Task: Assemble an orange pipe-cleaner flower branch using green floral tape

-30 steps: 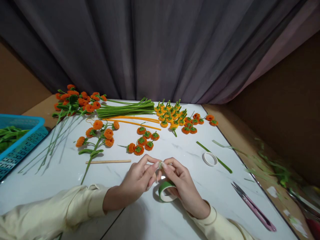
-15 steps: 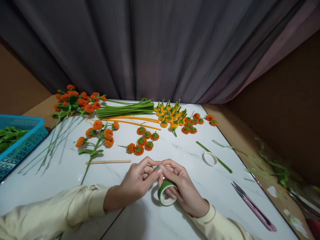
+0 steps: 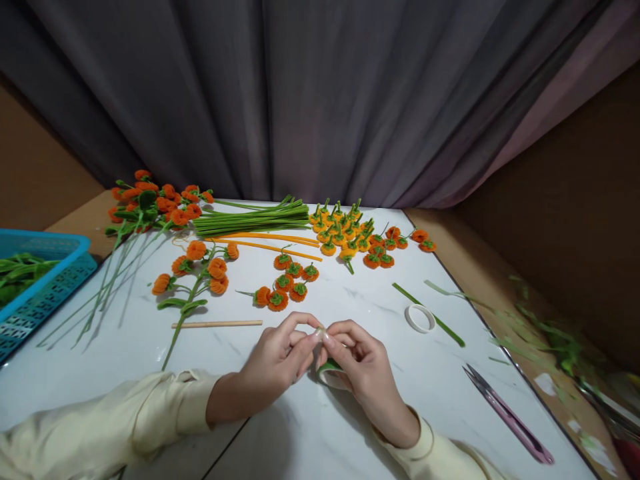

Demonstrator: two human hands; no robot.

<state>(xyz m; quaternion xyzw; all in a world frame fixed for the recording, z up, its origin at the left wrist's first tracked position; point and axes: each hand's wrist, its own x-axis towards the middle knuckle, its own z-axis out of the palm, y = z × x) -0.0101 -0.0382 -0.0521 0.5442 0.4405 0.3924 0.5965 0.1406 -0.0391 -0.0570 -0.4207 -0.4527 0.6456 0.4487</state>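
My left hand (image 3: 280,353) and my right hand (image 3: 363,363) meet over the front middle of the white table. Thumb and forefinger of each are pinched together, tip against tip, on something too small to make out. A roll of green tape (image 3: 331,375) hangs under my right hand, partly hidden by its curled fingers. Beyond my hands lie several orange pumpkin-like pieces (image 3: 284,283) with green tops. To their left is a green stem (image 3: 193,292) with orange pumpkins and leaves, its lower part crossing a wooden stick (image 3: 220,324).
Green stems (image 3: 253,219), orange strips (image 3: 270,240) and yellow pumpkins (image 3: 337,230) lie at the back. Orange bunches (image 3: 165,203) are at back left, beside a blue basket (image 3: 50,240). Right: a white ring (image 3: 420,319), a green strip (image 3: 450,330) and pink snips (image 3: 510,417).
The tape roll has moved up and tucked further beneath my right hand, which has turned slightly. My left hand has barely moved, and the fingertips still meet.
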